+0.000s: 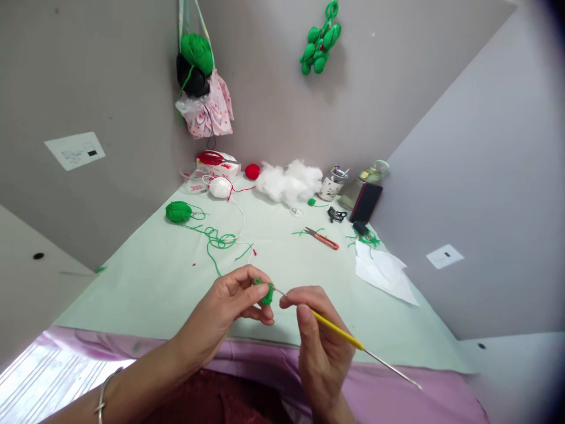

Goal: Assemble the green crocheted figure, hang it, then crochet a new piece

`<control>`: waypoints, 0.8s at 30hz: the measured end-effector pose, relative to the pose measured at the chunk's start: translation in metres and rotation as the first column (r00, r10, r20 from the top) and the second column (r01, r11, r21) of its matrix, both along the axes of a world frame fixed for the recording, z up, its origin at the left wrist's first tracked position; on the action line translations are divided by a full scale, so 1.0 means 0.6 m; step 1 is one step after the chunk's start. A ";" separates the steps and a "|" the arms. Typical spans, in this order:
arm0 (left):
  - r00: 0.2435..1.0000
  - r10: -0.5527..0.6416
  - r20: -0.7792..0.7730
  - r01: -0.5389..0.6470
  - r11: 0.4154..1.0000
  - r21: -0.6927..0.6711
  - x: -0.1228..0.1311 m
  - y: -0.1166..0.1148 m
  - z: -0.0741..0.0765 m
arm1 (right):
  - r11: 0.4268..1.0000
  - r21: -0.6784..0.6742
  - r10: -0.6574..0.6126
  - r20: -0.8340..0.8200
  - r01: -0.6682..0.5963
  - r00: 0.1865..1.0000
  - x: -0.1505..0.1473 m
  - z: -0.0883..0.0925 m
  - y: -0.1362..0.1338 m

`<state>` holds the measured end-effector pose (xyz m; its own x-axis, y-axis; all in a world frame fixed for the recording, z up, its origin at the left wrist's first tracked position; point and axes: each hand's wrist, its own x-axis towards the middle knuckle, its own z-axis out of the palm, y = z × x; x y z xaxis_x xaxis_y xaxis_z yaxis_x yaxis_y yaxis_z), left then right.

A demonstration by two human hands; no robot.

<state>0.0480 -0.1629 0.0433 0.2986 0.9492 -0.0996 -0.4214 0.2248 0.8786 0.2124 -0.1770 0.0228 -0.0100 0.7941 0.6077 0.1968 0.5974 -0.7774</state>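
Between the thumb and fingers of my left hand (236, 300) is a small green crochet piece (267, 294). My right hand (324, 341) grips a crochet hook (338, 331) with a yellow handle. The hook's thin metal tip meets the green piece, and its other metal end points down to the right. Green yarn (214, 256) lies in loose loops on the table beyond my left hand and leads back towards a green yarn ball (178, 212).
The pale table (154, 294) holds white stuffing (289, 181), a white yarn ball (220, 187), a red ball (252, 171), orange snips (324, 238), a phone (366, 202), white paper (384, 271) and red scissors (212, 158). Green crochet work (321, 44) hangs on the wall.
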 end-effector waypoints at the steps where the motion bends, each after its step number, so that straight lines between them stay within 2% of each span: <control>1: 1.000 0.001 -0.004 -0.001 1.000 0.002 0.000 0.000 -0.001 | 1.000 0.000 0.001 0.001 -0.001 1.000 0.000 0.000 0.000; 11: 1.000 -0.003 -0.018 0.003 1.000 -0.008 -0.002 -0.003 -0.016 | 1.000 0.001 0.027 0.016 -0.027 1.000 -0.004 -0.010 -0.008; 24: 0.998 0.065 -0.018 -0.065 0.998 -0.027 -0.015 -0.005 -0.012 | 0.996 -0.020 0.087 -0.029 -0.088 0.996 -0.015 -0.016 -0.010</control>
